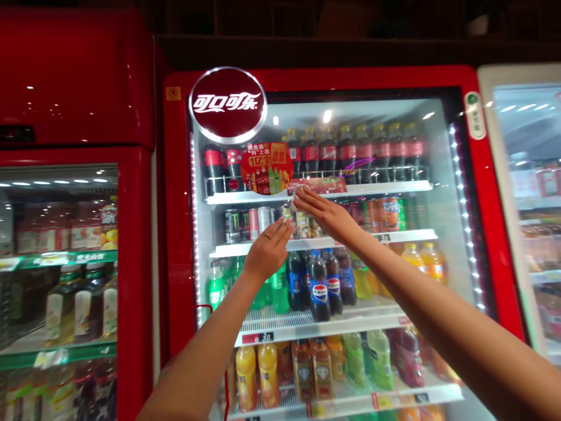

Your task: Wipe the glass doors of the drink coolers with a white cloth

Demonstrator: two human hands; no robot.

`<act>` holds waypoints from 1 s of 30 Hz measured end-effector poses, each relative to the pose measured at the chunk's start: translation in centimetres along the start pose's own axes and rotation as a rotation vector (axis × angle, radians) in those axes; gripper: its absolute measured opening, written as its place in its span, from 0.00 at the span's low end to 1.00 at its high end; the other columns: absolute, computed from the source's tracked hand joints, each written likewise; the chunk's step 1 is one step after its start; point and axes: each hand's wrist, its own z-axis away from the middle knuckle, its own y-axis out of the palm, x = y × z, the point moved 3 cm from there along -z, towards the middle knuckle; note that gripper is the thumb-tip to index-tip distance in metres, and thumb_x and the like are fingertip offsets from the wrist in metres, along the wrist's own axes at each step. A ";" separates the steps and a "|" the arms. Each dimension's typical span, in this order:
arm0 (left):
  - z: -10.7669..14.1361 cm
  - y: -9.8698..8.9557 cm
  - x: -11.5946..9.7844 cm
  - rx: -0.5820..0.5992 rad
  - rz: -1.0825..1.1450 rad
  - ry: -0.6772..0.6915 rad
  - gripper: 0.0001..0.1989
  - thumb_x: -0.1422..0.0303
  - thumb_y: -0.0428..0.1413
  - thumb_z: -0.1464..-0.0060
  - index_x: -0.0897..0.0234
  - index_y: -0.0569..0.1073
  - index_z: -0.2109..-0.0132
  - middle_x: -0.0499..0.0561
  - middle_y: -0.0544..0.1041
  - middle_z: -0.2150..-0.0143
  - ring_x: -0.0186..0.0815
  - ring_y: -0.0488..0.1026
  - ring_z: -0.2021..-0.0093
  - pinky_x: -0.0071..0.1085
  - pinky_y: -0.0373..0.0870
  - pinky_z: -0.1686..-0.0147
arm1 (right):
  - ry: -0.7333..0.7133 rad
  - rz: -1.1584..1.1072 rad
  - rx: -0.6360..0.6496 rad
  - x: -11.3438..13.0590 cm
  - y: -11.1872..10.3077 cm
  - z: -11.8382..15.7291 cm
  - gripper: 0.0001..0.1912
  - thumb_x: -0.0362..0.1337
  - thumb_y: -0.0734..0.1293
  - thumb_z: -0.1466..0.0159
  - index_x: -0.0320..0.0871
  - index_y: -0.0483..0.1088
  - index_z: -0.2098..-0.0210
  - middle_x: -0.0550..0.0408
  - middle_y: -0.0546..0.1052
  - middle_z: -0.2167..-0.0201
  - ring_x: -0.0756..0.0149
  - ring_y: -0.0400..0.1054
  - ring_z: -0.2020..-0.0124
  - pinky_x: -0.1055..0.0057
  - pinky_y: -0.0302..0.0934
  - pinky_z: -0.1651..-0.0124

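Both arms stretch forward to the glass front of a red drinks fridge (475, 193). My left hand (268, 248), with a ring on one finger, has its fingers extended up and to the right, in front of the row of cans. Slightly higher, my right hand (323, 211) is held flat with fingers stretched leftward. Its fingertips are just below the lower right edge of a round red promotional sticker (267, 166) on the door. No held object can be made out in either hand. Whether the fingertips touch the glass is unclear.
Behind the glass stand cola bottles (346, 146), cans (234, 227), Pepsi bottles (318, 286) and juice bottles (246, 377) on white shelves. A round logo sign (228, 105) is at the door's upper left. Other fridges flank it, a red one (74, 88) and a pale one (491, 105).
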 end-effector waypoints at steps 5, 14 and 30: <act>0.5 0.1 0.0 0.025 -0.009 -0.002 0.38 0.78 0.49 0.34 0.72 0.54 0.20 0.63 0.66 0.23 0.51 0.59 0.20 0.52 0.70 0.26 | 0.128 0.028 -0.181 -0.8 1.0 -2.6 0.38 0.24 0.58 0.24 0.61 0.55 0.21 0.57 0.62 0.22 0.55 0.51 0.20 0.41 0.60 0.22; 0.5 -0.3 -0.1 0.028 -0.024 -0.007 0.42 0.79 0.49 0.33 0.66 0.44 0.17 0.61 0.64 0.22 0.51 0.63 0.22 0.53 0.73 0.28 | -0.096 -0.040 0.011 0.1 0.3 1.3 0.39 0.22 0.59 0.25 0.59 0.55 0.21 0.58 0.59 0.21 0.62 0.49 0.20 0.48 0.59 0.21; 0.1 -1.1 -0.5 0.016 -0.126 -0.007 0.46 0.81 0.48 0.35 0.62 0.37 0.17 0.59 0.69 0.24 0.49 0.66 0.23 0.50 0.74 0.29 | -0.166 -0.101 0.030 -0.2 0.6 2.7 0.39 0.20 0.59 0.27 0.59 0.61 0.24 0.60 0.62 0.23 0.63 0.49 0.20 0.50 0.59 0.21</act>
